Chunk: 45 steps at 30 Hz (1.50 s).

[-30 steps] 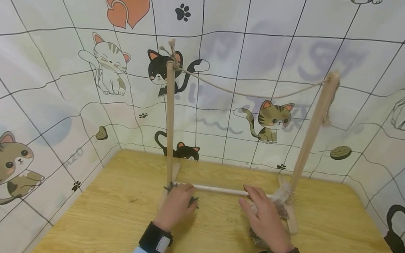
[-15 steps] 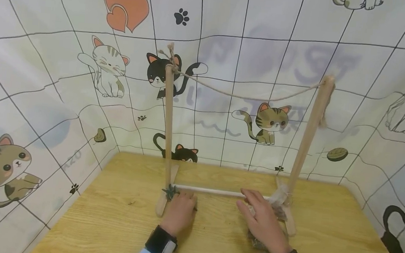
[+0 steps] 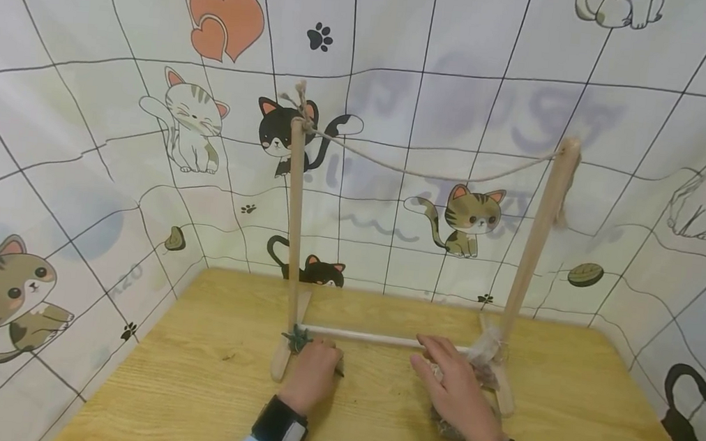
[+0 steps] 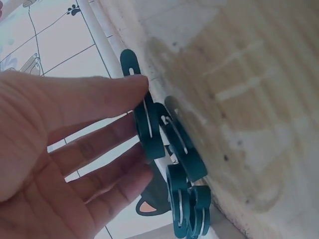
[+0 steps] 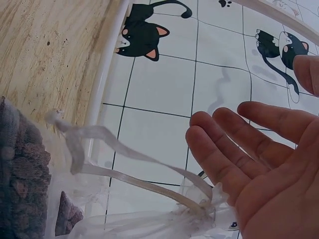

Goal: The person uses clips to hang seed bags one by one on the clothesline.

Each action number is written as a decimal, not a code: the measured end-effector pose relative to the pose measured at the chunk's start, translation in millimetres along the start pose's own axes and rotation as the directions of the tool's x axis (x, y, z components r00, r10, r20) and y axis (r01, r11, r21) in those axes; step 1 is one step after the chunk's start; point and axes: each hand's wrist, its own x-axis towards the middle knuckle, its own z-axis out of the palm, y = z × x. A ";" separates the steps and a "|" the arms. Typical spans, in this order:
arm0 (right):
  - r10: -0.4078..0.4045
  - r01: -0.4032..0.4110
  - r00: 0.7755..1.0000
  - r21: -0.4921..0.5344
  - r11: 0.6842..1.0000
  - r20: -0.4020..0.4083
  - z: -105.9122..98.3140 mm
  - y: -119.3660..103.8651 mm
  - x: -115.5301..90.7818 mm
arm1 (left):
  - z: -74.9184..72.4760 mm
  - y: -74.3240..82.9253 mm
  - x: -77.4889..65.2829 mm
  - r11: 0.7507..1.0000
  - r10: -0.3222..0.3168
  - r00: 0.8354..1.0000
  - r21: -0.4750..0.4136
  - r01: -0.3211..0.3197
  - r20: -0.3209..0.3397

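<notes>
your left hand (image 3: 312, 371) is low, just beside the foot of the left post (image 3: 294, 222). thumb and fingers pinch one green clip (image 4: 144, 119). other clips (image 3: 298, 340) bunch between that hand and the post, close against the pinched one in the wrist view, so little room on that side.

your right hand (image 3: 454, 390) is spread loose, fingers nearly straight, gripping nothing. it sits over sheer bagging (image 3: 487, 348) with dark lumps inside and ribbon (image 5: 149, 184) at its tied neck. can't tell if you touch the bagging. bagging crowds the foot of the right post (image 3: 538, 244).

white rod (image 3: 368, 336) runs low from post to post; your right fingertips overlap it from the head, contact unclear. a wide gap of table (image 3: 375, 404) separates your hands. string (image 3: 420, 174) sags between the post tops, open air beneath down to the rod. beyond the frame, the table's back edge meets a cat-print cloth (image 3: 369, 250).
</notes>
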 end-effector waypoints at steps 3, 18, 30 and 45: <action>0.003 -0.003 1.000 -0.007 1.000 -0.004 1.8 0.5 -1.2 | -1.8 -1.6 -1.3 1.000 -0.003 1.000 -0.030 0.003 -0.016; -0.032 0.032 0.999 0.051 0.998 -0.010 0.6 -6.1 -1.1 | -51.9 5.5 7.2 0.891 -0.102 0.991 -0.450 0.053 -0.086; -0.127 0.128 0.992 0.159 0.979 -0.017 11.7 -18.6 6.7 | -69.0 24.6 16.6 0.754 -0.109 0.985 -0.656 -0.007 -0.137; -0.204 0.178 0.979 0.419 0.890 0.017 33.0 -16.0 15.1 | -61.9 35.6 21.3 0.535 -0.051 0.983 -0.836 -0.124 -0.179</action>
